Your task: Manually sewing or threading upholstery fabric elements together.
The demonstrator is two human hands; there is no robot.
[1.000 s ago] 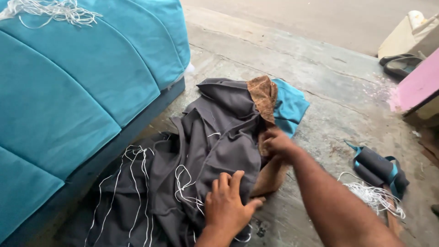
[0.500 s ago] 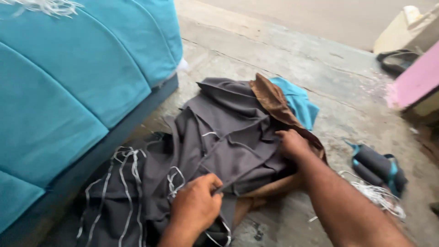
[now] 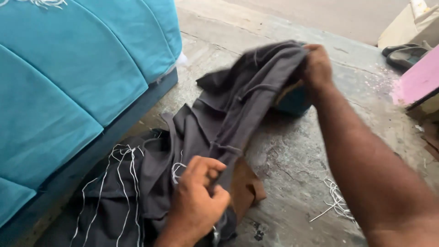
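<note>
A single view comes from a camera worn on the person's head. It looks steeply down and forward over the person's own arms onto the concrete floor (image 3: 292, 155), and it sits close: the right forearm fills the lower right corner and runs out of frame, and the left hand (image 3: 196, 206) lies near the bottom edge. The teal upholstered sofa (image 3: 77, 77) fills the left side, cut by the top and left borders. The far floor and a pink board (image 3: 418, 82) reach the upper right. There is no second view to overlap with.
</note>
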